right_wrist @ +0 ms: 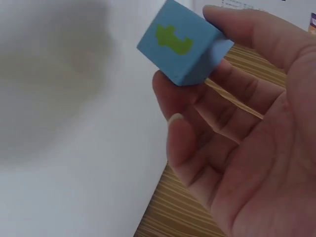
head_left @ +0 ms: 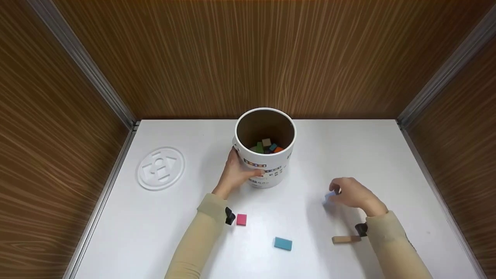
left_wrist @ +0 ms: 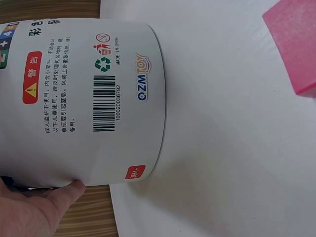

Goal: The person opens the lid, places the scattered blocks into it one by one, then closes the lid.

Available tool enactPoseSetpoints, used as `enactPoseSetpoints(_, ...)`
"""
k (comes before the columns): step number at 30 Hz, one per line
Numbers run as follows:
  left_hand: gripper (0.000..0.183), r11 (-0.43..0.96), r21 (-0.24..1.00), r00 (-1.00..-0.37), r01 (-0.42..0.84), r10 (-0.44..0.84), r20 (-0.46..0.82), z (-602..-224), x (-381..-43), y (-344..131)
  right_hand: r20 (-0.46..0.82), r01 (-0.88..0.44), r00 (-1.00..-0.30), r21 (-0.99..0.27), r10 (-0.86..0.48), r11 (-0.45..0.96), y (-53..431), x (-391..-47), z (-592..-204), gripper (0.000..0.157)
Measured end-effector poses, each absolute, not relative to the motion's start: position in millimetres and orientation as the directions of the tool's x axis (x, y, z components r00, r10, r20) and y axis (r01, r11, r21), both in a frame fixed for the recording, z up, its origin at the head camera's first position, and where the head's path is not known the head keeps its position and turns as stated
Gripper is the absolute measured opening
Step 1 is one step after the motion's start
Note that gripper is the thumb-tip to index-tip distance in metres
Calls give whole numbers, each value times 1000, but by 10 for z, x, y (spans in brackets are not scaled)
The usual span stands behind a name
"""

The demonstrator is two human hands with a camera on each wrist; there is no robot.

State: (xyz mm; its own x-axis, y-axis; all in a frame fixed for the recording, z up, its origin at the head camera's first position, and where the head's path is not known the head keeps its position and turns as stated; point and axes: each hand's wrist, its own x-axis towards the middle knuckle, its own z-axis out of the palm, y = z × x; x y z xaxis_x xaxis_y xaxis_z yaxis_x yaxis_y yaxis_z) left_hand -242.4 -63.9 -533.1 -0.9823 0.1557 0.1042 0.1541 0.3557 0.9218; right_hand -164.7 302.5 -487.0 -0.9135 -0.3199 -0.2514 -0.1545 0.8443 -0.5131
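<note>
A tall white cardboard tub (head_left: 277, 179) with printed labels stands upright towards the back of the table. My left hand (head_left: 237, 170) grips it by the left side, thumb across the front. Its barcode and red labels show in the left wrist view. Inside the tub lie several coloured blocks (head_left: 266, 143). Further right, my right hand (head_left: 355, 193) pinches a light blue block (right_wrist: 173, 44) between thumb and fingers, above the table. One face of that block bears a green figure.
A pink block (head_left: 241, 219) lies beside the left sleeve. Towards the front are a teal flat block (head_left: 283, 243) and a plain wooden block (head_left: 345, 239) near the right wrist. At the left lies a round white disc (head_left: 179, 164) with shaped cut-outs. Wood-grain walls (head_left: 263, 58) enclose the table.
</note>
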Motion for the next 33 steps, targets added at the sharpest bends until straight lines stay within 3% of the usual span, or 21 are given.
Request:
enactPoseSetpoints(16,135,344,930,-986,128,143,83,-5328,-2403,-631,-48,-261,-942,-518,-333,814,2713,-1917,-4073,22)
enactPoseSetpoints(33,134,348,927,-985,140,148,93,-5307,-2412,-619,136,-494,-863,-432,-487,754,2050,-2187,-3258,17)
